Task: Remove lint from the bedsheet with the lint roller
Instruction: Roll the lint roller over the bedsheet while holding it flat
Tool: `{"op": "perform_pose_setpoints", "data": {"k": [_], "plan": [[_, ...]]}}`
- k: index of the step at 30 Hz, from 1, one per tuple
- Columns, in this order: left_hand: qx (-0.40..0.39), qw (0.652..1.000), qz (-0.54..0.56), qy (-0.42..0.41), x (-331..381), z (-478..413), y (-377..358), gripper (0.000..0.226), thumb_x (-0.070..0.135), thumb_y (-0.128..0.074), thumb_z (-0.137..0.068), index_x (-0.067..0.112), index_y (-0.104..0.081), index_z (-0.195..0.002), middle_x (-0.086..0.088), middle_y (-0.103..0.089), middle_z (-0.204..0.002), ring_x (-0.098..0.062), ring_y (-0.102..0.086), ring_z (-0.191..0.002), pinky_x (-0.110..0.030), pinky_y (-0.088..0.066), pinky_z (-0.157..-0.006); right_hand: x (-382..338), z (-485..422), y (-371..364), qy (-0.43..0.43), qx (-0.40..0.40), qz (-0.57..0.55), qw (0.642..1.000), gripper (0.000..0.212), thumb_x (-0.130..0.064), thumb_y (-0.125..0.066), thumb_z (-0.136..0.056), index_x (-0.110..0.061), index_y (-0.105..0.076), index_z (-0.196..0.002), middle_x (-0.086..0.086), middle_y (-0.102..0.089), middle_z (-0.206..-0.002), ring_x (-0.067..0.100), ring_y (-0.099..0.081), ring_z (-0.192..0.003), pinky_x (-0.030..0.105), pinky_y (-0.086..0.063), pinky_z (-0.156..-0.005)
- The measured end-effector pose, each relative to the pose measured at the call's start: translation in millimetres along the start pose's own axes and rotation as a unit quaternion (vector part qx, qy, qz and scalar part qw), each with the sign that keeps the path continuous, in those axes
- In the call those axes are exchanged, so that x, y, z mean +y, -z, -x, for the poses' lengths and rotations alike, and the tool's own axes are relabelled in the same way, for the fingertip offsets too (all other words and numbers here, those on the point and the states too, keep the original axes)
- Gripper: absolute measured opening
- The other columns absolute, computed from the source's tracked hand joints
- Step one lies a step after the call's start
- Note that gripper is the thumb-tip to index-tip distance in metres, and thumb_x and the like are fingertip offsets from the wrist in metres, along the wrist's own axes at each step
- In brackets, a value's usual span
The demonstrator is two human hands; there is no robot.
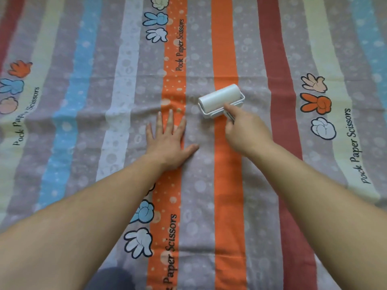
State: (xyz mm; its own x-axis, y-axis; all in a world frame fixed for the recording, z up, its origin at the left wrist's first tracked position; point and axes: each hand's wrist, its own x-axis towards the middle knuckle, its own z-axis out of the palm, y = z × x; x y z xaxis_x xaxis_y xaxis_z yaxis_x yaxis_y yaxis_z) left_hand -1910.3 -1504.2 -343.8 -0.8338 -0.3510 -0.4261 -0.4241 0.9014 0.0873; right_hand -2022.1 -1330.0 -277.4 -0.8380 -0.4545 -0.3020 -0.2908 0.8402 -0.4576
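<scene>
A striped bedsheet (pixel 209 195) with orange, grey, blue and red bands and cartoon hand prints fills the whole view. A white lint roller (pixel 219 99) lies on it across a grey and an orange stripe, a little right of centre. My right hand (pixel 245 130) grips the roller's handle from below, index finger stretched along the frame. My left hand (pixel 169 139) lies flat on the sheet just left of the roller, fingers straight and spread, pressing the fabric. Small wrinkles run across the sheet between the two hands.
The sheet stretches on in every direction with no edge in sight. A dark rounded shape (pixel 113 278) shows at the bottom edge, between my forearms.
</scene>
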Motion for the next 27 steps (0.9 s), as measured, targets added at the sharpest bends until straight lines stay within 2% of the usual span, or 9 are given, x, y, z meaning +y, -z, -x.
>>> {"op": "perform_pose_setpoints", "data": {"k": [5,14,19,24,26,27], "plan": [[0.005,1.0,0.015,-0.021,-9,-2,-6,0.093,0.082,-0.027,-0.089,0.038,0.016,-0.159,0.004,0.034,-0.163,-0.027,0.036,-0.148,-0.057,0.021,-0.118,7,6,-22,-0.039,-0.001,0.024,0.999,0.054,-0.022,-0.044,-0.092,-0.038,-0.04,-0.144,0.013,-0.062,-0.124,0.038,-0.055,-0.11,0.043,-0.046,-0.088],[-0.001,1.0,0.011,-0.022,-8,-3,-10,0.093,0.085,-0.018,-0.087,0.037,0.02,-0.157,0.002,0.038,-0.161,-0.026,0.041,-0.144,-0.058,0.023,-0.116,39,72,-9,-0.056,-0.032,0.075,0.995,0.052,-0.028,-0.043,-0.093,-0.046,-0.039,-0.141,0.008,-0.064,-0.116,0.033,-0.057,-0.104,0.038,-0.043,-0.075],[0.004,1.0,0.006,-0.013,-3,2,-9,0.091,0.083,-0.018,-0.088,0.037,0.02,-0.158,0.002,0.037,-0.161,-0.027,0.039,-0.146,-0.058,0.021,-0.118,68,125,0,-0.081,-0.06,0.1,0.99,0.056,-0.029,-0.044,-0.089,-0.051,-0.037,-0.141,0.005,-0.067,-0.114,0.03,-0.06,-0.102,0.038,-0.047,-0.074],[0.008,1.0,0.023,0.006,3,15,-12,0.084,0.076,-0.017,-0.094,0.035,0.016,-0.159,0.0,0.03,-0.165,-0.025,0.034,-0.149,-0.056,0.02,-0.119,84,165,15,-0.094,-0.072,0.099,0.988,0.056,-0.025,-0.049,-0.089,-0.05,-0.043,-0.138,0.006,-0.068,-0.114,0.028,-0.06,-0.104,0.037,-0.049,-0.077],[0.009,0.999,0.031,0.004,3,24,-15,0.08,0.073,-0.016,-0.096,0.034,0.016,-0.159,0.0,0.03,-0.165,-0.024,0.033,-0.149,-0.055,0.019,-0.12,89,169,25,-0.101,-0.092,0.075,0.988,0.054,-0.024,-0.05,-0.088,-0.049,-0.046,-0.136,0.0,-0.066,-0.122,0.021,-0.061,-0.106,0.032,-0.049,-0.079],[0.008,0.999,0.034,0.002,3,27,-16,0.08,0.073,-0.015,-0.097,0.034,0.015,-0.159,0.0,0.03,-0.165,-0.023,0.032,-0.15,-0.055,0.019,-0.12,93,170,33,-0.107,-0.111,0.064,0.986,0.052,-0.024,-0.05,-0.089,-0.047,-0.049,-0.135,-0.004,-0.065,-0.124,0.012,-0.063,-0.101,0.025,-0.048,-0.075]]}}
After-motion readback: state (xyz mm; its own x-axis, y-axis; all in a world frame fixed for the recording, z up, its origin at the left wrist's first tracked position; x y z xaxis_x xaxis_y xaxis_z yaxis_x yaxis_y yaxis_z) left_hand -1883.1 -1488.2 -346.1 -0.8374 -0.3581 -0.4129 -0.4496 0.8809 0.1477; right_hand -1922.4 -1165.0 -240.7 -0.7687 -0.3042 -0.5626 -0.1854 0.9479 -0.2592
